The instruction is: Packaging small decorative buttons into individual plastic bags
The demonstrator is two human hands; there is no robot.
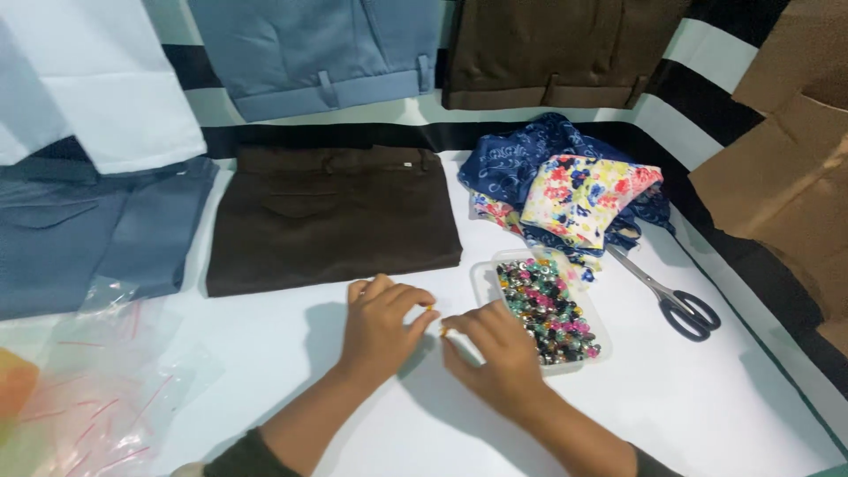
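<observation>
My left hand (382,325) and my right hand (491,353) rest close together on the white table (707,406), fingertips almost meeting. They pinch something very small between them; I cannot make out what it is. Just right of my right hand stands a clear plastic tray (482,279) filled with several small multicoloured beads or buttons (548,309). Folded dark brown trousers (331,216) lie just beyond my left hand.
Black-handled scissors (676,302) lie right of the tray. Floral and blue patterned cloth (570,190) is heaped behind it. Grey-blue trousers (79,230) and clear plastic bags (97,380) sit at left. More trousers (318,53) hang at the back; cardboard (786,168) at right.
</observation>
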